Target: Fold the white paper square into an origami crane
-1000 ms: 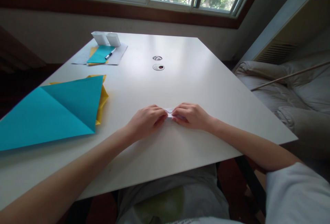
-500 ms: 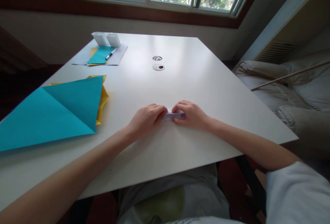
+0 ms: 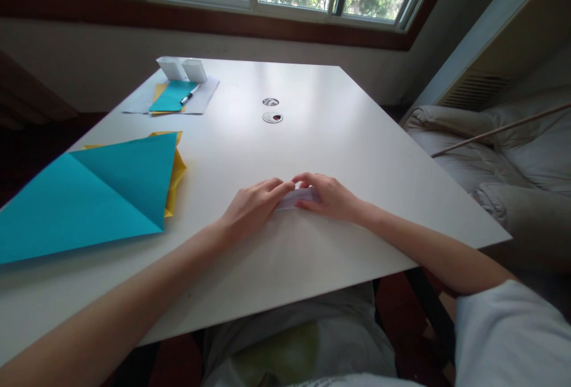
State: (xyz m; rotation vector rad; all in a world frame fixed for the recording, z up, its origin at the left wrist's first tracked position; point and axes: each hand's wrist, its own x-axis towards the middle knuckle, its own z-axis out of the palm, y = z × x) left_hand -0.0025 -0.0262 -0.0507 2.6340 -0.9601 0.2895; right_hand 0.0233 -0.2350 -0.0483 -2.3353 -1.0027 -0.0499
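A small piece of folded white paper lies low over the table, between my two hands. My left hand grips its left end, the thumb stretched along the top towards the right fingers. At the other end, my right hand holds the paper with its thumb on the near side and its curled fingers on the far side. Parts of the paper are hidden under both hands.
Left on the white table lies a large creased blue paper over a yellow folded paper. Farther back are a marker on small blue paper, and white folded paper pieces. Two round grommets sit mid-table.
My left thumb has straightened and moved right along the paper's top. The right fingers have lifted and loosened a little, and more of the paper's near face shows.
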